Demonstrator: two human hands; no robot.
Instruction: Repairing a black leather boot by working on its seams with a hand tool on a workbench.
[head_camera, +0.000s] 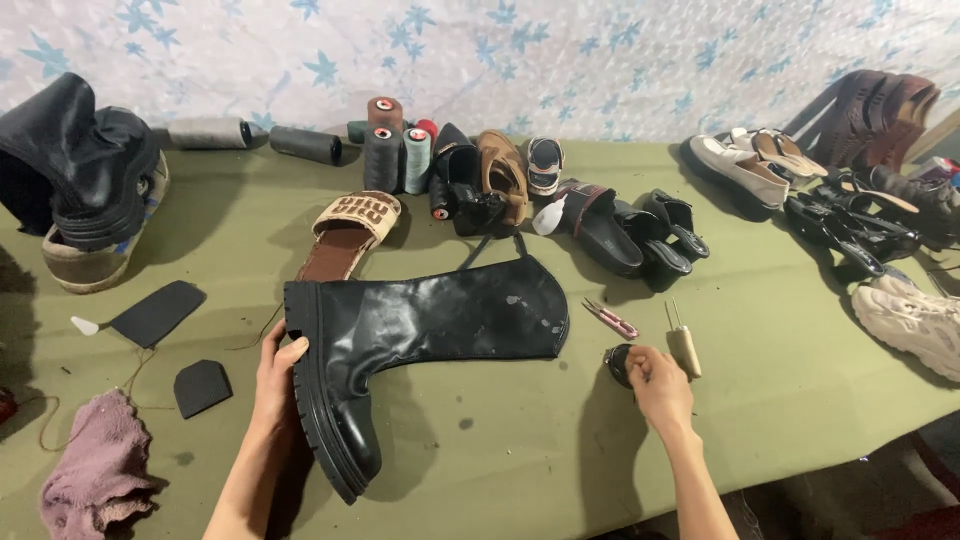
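A tall black boot (420, 330) lies on its side on the green table (520, 450), shaft pointing right, chunky sole to the left. My left hand (275, 375) grips the sole near the heel. My right hand (655, 385) rests further right, fingers closed on a small dark round object (618, 363). Just beyond that hand lie a wooden-handled awl (683, 345) and pink thread snips (610, 318).
Several thread spools (395, 150), sandals and shoes line the back edge by the starred wall. A black boot on a sneaker (85, 180) sits far left. Two black sole pieces (160, 312) and a pink rag (95, 470) lie left. White sneaker (910, 315) at right.
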